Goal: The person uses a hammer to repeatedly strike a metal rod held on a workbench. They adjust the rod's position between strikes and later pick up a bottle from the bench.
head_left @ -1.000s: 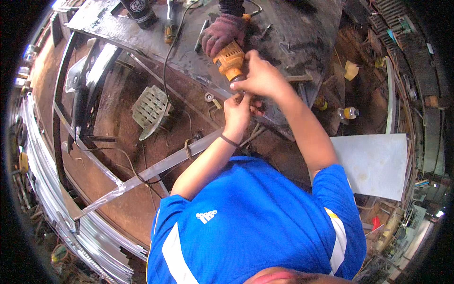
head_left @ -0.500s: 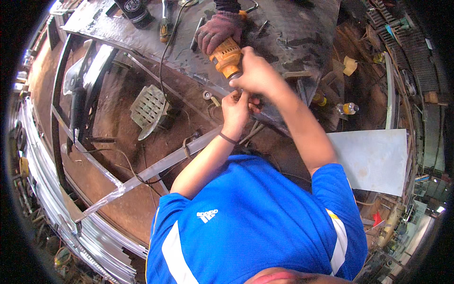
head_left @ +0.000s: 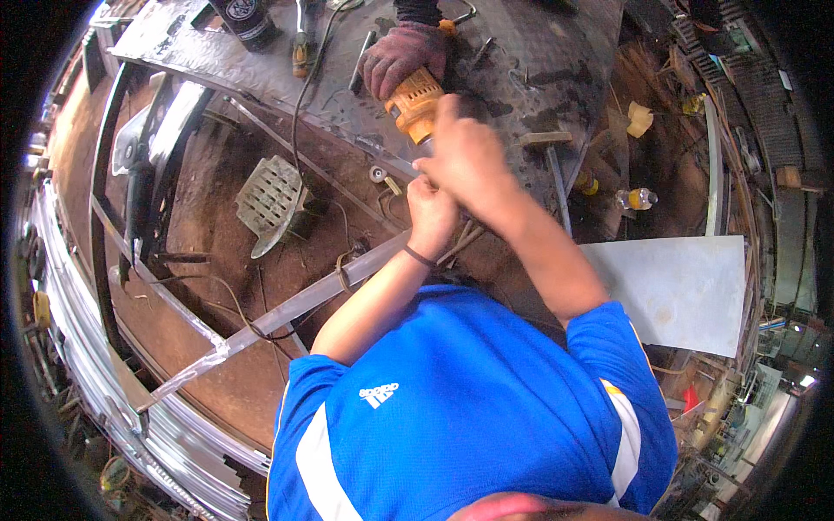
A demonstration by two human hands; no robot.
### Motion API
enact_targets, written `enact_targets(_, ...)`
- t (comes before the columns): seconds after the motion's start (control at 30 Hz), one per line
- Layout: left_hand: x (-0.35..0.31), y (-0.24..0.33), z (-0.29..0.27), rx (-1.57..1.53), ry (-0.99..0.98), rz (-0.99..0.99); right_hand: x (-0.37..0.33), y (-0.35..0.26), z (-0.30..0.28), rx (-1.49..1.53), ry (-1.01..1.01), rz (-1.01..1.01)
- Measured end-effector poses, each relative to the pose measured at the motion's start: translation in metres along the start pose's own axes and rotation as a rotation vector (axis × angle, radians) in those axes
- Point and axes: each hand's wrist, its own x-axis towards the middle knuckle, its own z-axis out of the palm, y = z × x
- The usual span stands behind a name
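A yellow power tool [head_left: 415,102] with a narrow front end points down toward me over the edge of the metal table. A co-worker's gloved hand [head_left: 402,61], reaching in from the far side, grips its rear body. My left hand [head_left: 432,211] is closed just below the tool's front end; whatever lies in its fingers is hidden. Over the front end, touching or nearly touching my left hand, is my right hand [head_left: 469,161]. It is smeared by motion, so its hold cannot be read. The tool's tip is covered by my hands.
The dark metal table [head_left: 539,61] carries a screwdriver [head_left: 300,56], a black container [head_left: 246,22] and a cable. Beneath the frame [head_left: 287,311] stands a slotted stool [head_left: 271,204]. To the right are a pale sheet [head_left: 673,291] and a bottle [head_left: 637,199]; an angle grinder [head_left: 139,187] hangs left.
My right hand has turned and shifted slightly down and right, showing more of its back. My left hand stays nearly in place, and the gloved hand still holds the power tool.
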Motion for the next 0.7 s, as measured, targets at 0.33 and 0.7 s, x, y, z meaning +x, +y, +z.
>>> enact_targets(0.33, -0.004, 0.021, 0.006, -0.125, -0.010, -0.018, -0.001, 0.021, 0.014, -0.054, 0.111, -0.063)
enact_targets(0.7, -0.005, 0.011, 0.002, -0.100, -0.045, -0.028, -0.004, 0.018, 0.022, -0.006, 0.121, -0.052)
